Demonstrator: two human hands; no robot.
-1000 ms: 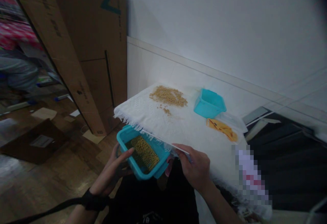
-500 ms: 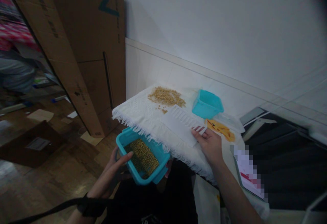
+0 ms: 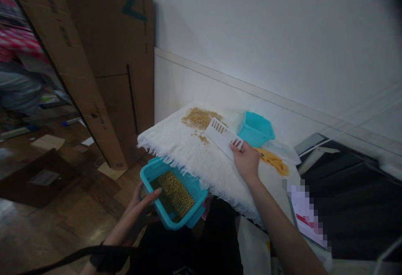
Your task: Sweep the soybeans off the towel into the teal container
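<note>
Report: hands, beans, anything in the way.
Left hand: holding teal bin, beans inside. Right hand: gripping slotted white plate at bean pile's edge. Possible obstacle: second teal bin, right of pile.

Just one head cam here, worn by the person at work and pointed forward and down. Their lap (image 3: 188,250) sits at the bottom edge, super close, and the teal tub (image 3: 176,193) just above it is seen from overhead, so you're looking right into it. The counter (image 3: 171,143) is mid-frame, a bit further out, wall (image 3: 266,36) behind it. Pretty wide shot: cardboard box (image 3: 116,49) and floor (image 3: 91,208) fill the left. Wall trim (image 3: 220,78) slants down rightward, so it's not square-on.
</note>
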